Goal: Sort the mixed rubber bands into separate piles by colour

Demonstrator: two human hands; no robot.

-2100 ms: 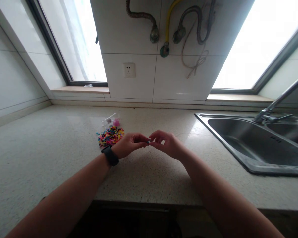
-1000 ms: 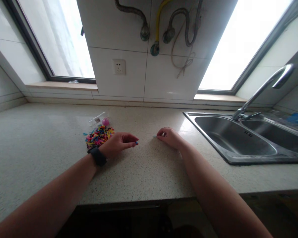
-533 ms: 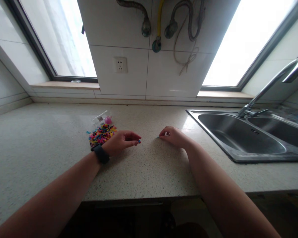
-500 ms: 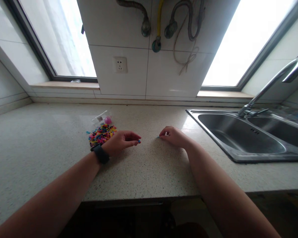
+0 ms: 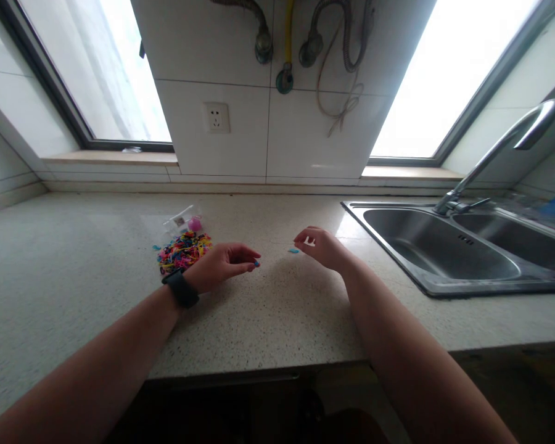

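Placing, seemingly: our left hand (image 5: 222, 266) pinches blue bit (image 5: 257, 264), right hand (image 5: 322, 246) looks released beside turquoise piece (image 5: 293, 250); next likely needs fine pinching.

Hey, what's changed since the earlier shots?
The right hand has moved rightward, away from the left hand, and let go of a light blue piece, which now lies on the counter. The left still pinches a small blue bit; the colorful pile and clear packet stayed put.

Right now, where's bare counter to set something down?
Bare: counter far left of the multicoloured pile; between clear bag and sink, along the wall. Crowded: pile, bag and pink ball by left hand; blue piece near right hand.
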